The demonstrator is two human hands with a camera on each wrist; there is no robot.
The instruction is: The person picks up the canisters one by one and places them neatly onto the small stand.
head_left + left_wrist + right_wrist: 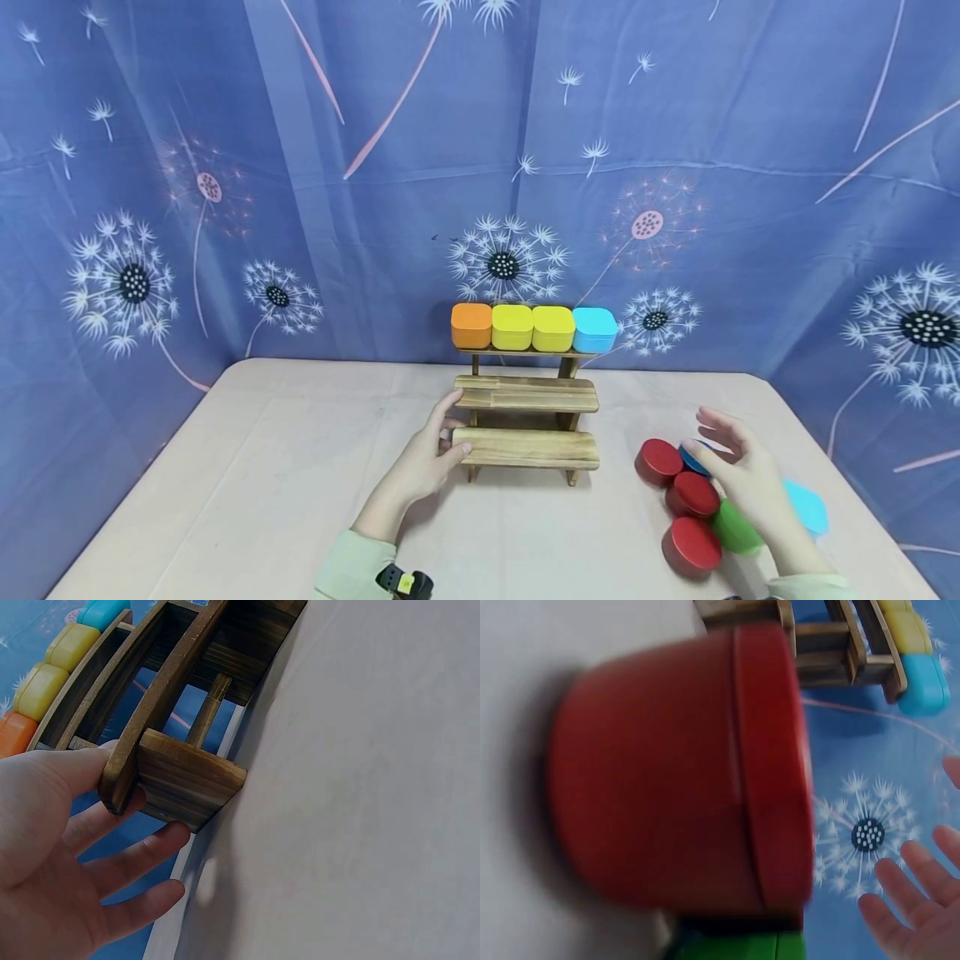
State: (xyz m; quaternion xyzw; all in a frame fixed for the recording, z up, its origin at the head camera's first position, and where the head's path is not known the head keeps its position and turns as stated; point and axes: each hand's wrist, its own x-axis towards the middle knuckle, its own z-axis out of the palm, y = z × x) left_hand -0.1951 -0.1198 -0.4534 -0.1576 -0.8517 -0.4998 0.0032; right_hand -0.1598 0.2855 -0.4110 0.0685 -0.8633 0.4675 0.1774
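A three-tier wooden display stand (pixel 525 448) stands on the table, with small rounded-square boxes along its top tier: an orange box (pixel 472 325), two yellow boxes (pixel 512 327) and a light-blue box (pixel 595 330). My left hand (pixel 423 458) holds the stand's left end, thumb at the lowest board and a finger reaching the middle one. Over the containers at the right hovers my right hand (pixel 742 475), fingers spread and holding nothing. Below and beside it are three red round tins (pixel 692 547), a blue tin (pixel 696 458) partly hidden, a green box (pixel 737 527) and another light-blue box (pixel 807 507).
A blue curtain (pixel 390 250) with dandelion prints hangs behind and at both sides of the pale table (pixel 247 483). The stand's back is close to the curtain. In the right wrist view, one red tin (pixel 675 772) fills much of the picture.
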